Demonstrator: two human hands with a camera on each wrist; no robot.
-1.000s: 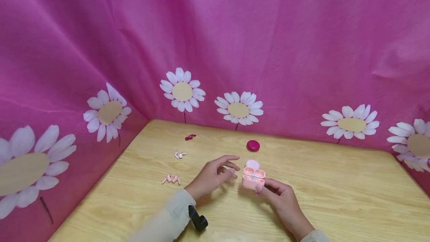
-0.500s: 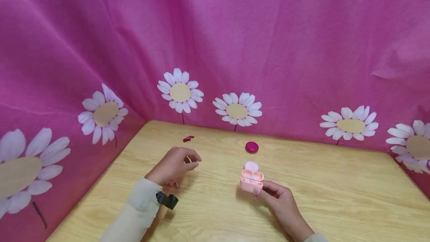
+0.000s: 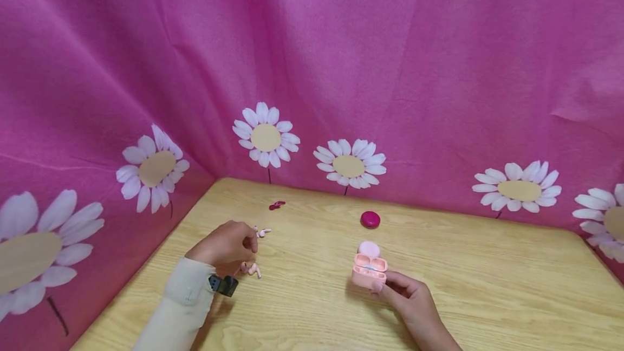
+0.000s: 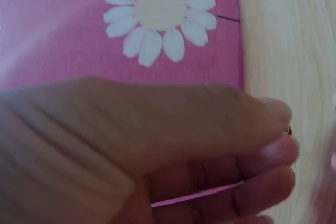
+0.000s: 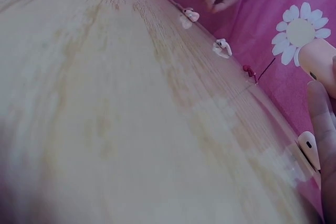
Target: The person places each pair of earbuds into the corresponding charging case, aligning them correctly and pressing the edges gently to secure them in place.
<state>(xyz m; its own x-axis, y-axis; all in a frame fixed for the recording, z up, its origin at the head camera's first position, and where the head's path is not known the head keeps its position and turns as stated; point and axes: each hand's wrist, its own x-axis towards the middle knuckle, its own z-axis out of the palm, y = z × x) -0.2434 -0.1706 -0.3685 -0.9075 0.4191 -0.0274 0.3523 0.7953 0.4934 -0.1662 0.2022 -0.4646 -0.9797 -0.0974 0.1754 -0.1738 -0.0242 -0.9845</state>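
Steadying the open peach plastic case [image 3: 368, 280] pinched in the right hand [image 3: 413, 303] should help the left hand [image 3: 223, 244], fingertips together, any grip unclear, near peach stemmed earbuds [image 3: 253, 269] at lower left.

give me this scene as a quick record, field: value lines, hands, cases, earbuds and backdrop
right hand: grips the peach case
peach case: lid open, no earbuds seen inside
left hand: near the peach earbuds, nothing seen in its grasp
other cases: pale pink case, partly hidden behind the peach lid; dark pink case, farther back
other earbuds: pale pink earbuds beyond the peach pair; dark pink earbuds farthest back
surface: light wood-grain table
backdrop: pink cloth with white daisies
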